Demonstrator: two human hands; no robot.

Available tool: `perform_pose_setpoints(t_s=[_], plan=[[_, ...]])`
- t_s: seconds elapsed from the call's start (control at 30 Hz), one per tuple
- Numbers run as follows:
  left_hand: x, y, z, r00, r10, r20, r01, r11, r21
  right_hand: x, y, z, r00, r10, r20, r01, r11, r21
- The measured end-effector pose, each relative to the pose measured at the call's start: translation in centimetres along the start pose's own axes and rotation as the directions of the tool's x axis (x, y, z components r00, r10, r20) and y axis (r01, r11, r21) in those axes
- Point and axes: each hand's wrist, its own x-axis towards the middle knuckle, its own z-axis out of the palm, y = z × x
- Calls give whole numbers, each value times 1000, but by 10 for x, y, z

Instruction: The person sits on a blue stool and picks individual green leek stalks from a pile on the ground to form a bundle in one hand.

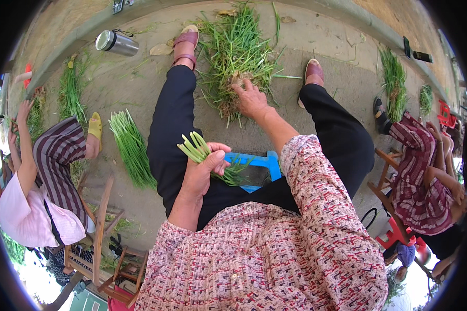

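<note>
My left hand, above my left thigh, is closed round a small bunch of chive-like green stalks. Their pale cut-looking ends point up and away, and the thin leafy ends hang out past my fingers. Between my feet lies a big loose pile of the same stalks, with brownish roots and dry bits at its near end. There my right hand touches the pile, its fingers apart; the fingertips are partly lost among the strands. A neat bundle of green stalks rests on the ground left of my left leg.
A blue plastic stool shows between my thighs. Beyond my left foot a steel tumbler lies on its side. People sit at both sides, with a stalk heap at left and another heap at right. A wooden chair stands at left.
</note>
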Motion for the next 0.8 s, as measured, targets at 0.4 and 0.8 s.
perform_pose_setpoints(t_s=[0.4, 0.8], plan=[[3, 8, 3, 997, -81, 6, 81, 996, -23, 78, 17, 68, 951, 246, 186, -300, 598, 743], [7, 6, 1, 996, -84, -6, 84, 996, -18, 36, -2, 38, 903, 398, -163, -245, 787, 566]])
